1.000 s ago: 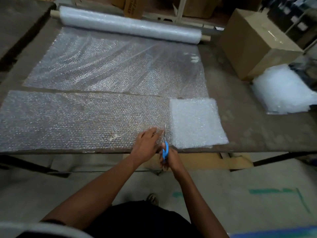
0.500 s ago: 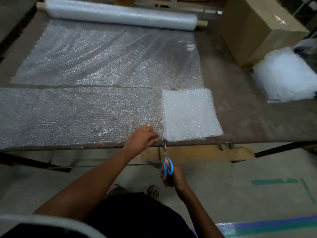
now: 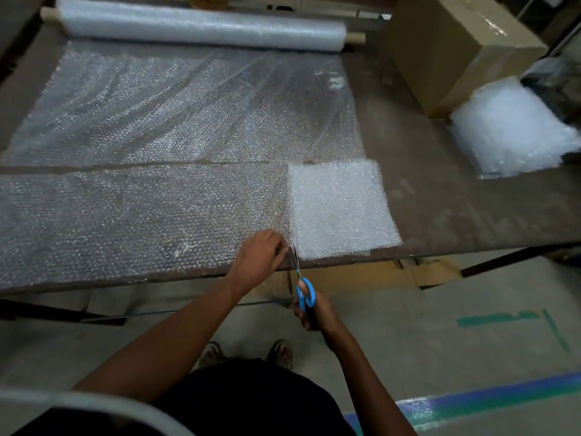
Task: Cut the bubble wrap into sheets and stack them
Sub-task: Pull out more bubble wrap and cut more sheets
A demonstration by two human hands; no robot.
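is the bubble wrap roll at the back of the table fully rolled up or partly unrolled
Partly unrolled. From the roll a sheet lies spread flat toward the near table edge.

— Cut off by the frame? 
— Strip of bubble wrap [image 3: 132,221], leftwards; cardboard box [image 3: 452,48] behind the stack of sheets [image 3: 512,130], its top. 
— Hidden? 
— Scissors [image 3: 301,284] blade tips, beside the strip's edge; indistinct.

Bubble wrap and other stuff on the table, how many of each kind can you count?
Roll: 1
Strip being cut: 1
White stacks: 2, small stack and big stack
Box: 1
Scissors: 1, in the right hand; the left hand presses the strip
Total: 6
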